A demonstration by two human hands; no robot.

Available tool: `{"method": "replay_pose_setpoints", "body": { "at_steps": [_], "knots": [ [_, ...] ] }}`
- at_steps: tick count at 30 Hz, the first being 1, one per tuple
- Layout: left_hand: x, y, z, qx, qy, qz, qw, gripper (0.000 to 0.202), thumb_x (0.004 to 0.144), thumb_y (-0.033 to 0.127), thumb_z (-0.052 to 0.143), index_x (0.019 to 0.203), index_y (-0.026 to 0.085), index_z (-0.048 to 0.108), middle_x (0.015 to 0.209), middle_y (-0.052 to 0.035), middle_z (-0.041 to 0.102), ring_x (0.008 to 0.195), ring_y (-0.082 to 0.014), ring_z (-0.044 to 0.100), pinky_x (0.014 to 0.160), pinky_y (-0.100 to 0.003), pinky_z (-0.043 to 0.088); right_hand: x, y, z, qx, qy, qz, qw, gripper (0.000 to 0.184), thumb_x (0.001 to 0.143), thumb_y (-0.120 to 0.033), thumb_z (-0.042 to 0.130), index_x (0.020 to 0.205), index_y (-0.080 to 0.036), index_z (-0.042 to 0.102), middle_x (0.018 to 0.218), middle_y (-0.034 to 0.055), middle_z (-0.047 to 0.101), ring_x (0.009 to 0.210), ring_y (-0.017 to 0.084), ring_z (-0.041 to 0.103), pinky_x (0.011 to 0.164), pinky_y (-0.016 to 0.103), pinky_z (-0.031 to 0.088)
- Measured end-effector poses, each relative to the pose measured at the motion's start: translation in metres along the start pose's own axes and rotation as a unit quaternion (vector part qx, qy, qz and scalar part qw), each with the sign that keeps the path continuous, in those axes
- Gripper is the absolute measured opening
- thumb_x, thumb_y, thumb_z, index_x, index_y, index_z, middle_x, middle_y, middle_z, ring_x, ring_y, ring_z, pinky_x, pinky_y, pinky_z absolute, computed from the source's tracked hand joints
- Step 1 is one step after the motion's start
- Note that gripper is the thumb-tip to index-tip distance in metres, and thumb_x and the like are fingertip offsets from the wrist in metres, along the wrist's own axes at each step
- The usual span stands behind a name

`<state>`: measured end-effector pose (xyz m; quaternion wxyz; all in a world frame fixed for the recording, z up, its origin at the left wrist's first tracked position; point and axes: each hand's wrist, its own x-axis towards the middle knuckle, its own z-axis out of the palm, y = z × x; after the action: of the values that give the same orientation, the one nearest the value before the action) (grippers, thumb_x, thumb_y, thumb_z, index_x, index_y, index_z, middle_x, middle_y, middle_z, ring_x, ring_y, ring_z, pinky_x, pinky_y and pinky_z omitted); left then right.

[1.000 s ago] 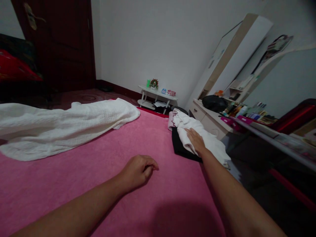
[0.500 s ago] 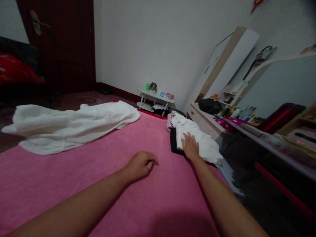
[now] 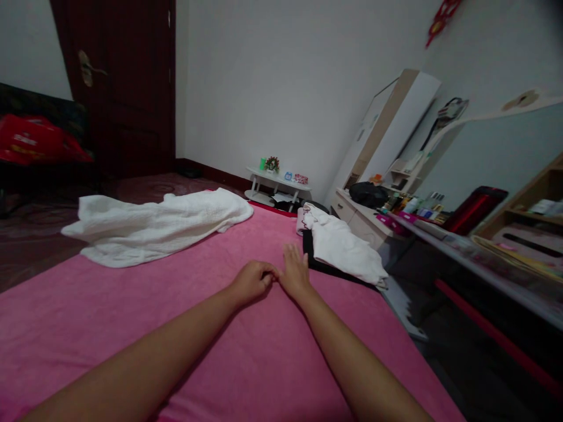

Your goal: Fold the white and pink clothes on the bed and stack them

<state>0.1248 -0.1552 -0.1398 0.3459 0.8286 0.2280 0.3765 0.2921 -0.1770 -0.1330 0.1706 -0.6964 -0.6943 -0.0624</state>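
My left hand (image 3: pixel 254 282) is over the middle of the pink bedspread (image 3: pixel 211 346), its fingers loosely curled in with nothing visible in them. Beside it is my right hand (image 3: pixel 295 272), fingers stretched forward and flat, its heel at the left fingertips. To the right lies a folded white garment (image 3: pixel 347 243) on top of a black cloth (image 3: pixel 310 249). A rolled pinkish cloth (image 3: pixel 300 221) sits at the pile's far end. On the left, a crumpled white cloth (image 3: pixel 162 225) is spread along the bed's far edge.
A small white side table (image 3: pixel 279 179) stands by the far wall with little ornaments. Right of the bed, a dresser (image 3: pixel 373 228) carries bottles, a black bag (image 3: pixel 367 194) and a mirror (image 3: pixel 492 152). A red bag (image 3: pixel 39 140) rests on the seat at left, near the dark door (image 3: pixel 127 88).
My right hand has left the folded white garment and moved left to meet my left hand. The left hand stays nearly in place. The view has shifted slightly.
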Motion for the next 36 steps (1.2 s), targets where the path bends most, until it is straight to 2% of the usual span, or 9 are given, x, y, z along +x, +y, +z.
{"method": "replay_pose_setpoints", "body": {
  "at_steps": [4,8,11,14,17,20,22,29,36],
  "knots": [
    [-0.001,-0.003,-0.006,0.005,0.046,-0.023,0.999,0.029,0.071,0.006,0.044,0.082,0.013,0.070,0.076,-0.0024,0.071,0.071,-0.0150,0.064,0.071,-0.026,0.050,0.000,-0.026,0.016,0.061,-0.058,0.004,0.996,0.053,0.087,-0.018,0.042,0.140,-0.022,0.043,0.150,0.0105,0.036,0.141,0.027,0.026,0.112,0.055,0.018],
    [-0.001,-0.005,-0.008,0.015,0.041,-0.035,0.998,0.032,0.075,0.006,0.045,0.090,0.015,0.072,0.083,-0.0033,0.073,0.075,-0.0152,0.065,0.076,-0.027,0.050,0.004,-0.016,0.028,0.088,-0.033,-0.001,0.996,0.045,0.087,-0.018,0.044,0.131,-0.022,0.054,0.144,0.0096,0.046,0.136,0.025,0.037,0.111,0.048,0.026],
    [0.000,-0.004,-0.023,0.145,0.086,-0.036,0.985,0.027,0.079,0.013,0.052,0.098,0.016,0.072,0.094,-0.0077,0.072,0.085,-0.0188,0.064,0.081,-0.030,0.048,0.009,-0.005,0.033,0.133,0.000,-0.033,0.991,0.038,0.089,-0.025,0.045,0.123,-0.020,0.061,0.137,0.0104,0.054,0.130,0.023,0.046,0.110,0.043,0.032],
    [0.000,-0.003,-0.058,0.298,0.172,-0.042,0.938,0.029,0.080,0.016,0.056,0.106,0.018,0.069,0.109,-0.0096,0.067,0.102,-0.0236,0.058,0.091,-0.035,0.044,0.010,0.001,0.036,0.180,0.015,-0.046,0.982,0.037,0.087,-0.027,0.047,0.117,-0.017,0.066,0.132,0.0124,0.057,0.124,0.023,0.051,0.109,0.043,0.035],
    [-0.005,-0.007,-0.105,0.411,0.257,-0.085,0.871,0.036,0.080,0.015,0.055,0.114,0.021,0.064,0.123,-0.0093,0.059,0.115,-0.0265,0.050,0.101,-0.042,0.035,0.009,0.003,0.037,0.215,0.030,-0.044,0.975,0.035,0.083,-0.026,0.051,0.112,-0.016,0.069,0.128,0.0132,0.060,0.122,0.024,0.054,0.108,0.044,0.036],
    [-0.015,-0.018,-0.144,0.480,0.322,-0.154,0.802,0.042,0.080,0.015,0.053,0.121,0.020,0.059,0.129,-0.0110,0.054,0.122,-0.0277,0.043,0.108,-0.047,0.025,0.008,0.004,0.037,0.235,0.045,-0.045,0.970,0.033,0.081,-0.025,0.053,0.107,-0.016,0.071,0.125,0.0128,0.063,0.120,0.025,0.055,0.107,0.044,0.038],
    [-0.022,-0.027,-0.159,0.504,0.335,-0.191,0.773,0.040,0.081,0.016,0.052,0.120,0.020,0.059,0.127,-0.0114,0.055,0.122,-0.0284,0.042,0.109,-0.050,0.020,0.008,0.004,0.037,0.239,0.050,-0.045,0.969,0.032,0.080,-0.024,0.054,0.106,-0.016,0.071,0.124,0.0130,0.063,0.119,0.025,0.056,0.106,0.043,0.039],
    [-0.035,-0.049,-0.162,0.524,0.282,-0.214,0.775,0.023,0.080,0.025,0.056,0.100,0.022,0.068,0.110,-0.0105,0.058,0.109,-0.0292,0.048,0.100,-0.048,0.028,0.008,0.003,0.037,0.248,0.054,-0.050,0.966,0.029,0.080,-0.024,0.055,0.104,-0.018,0.072,0.123,0.0111,0.064,0.116,0.023,0.058,0.105,0.044,0.040],
    [-0.037,-0.047,-0.166,0.513,0.301,-0.201,0.779,0.016,0.081,0.024,0.057,0.091,0.020,0.068,0.098,-0.0092,0.063,0.101,-0.0287,0.051,0.089,-0.042,0.033,0.007,0.003,0.036,0.257,0.050,-0.049,0.964,0.030,0.080,-0.025,0.055,0.104,-0.017,0.071,0.124,0.0123,0.063,0.118,0.024,0.056,0.105,0.044,0.039]
  ]
}}
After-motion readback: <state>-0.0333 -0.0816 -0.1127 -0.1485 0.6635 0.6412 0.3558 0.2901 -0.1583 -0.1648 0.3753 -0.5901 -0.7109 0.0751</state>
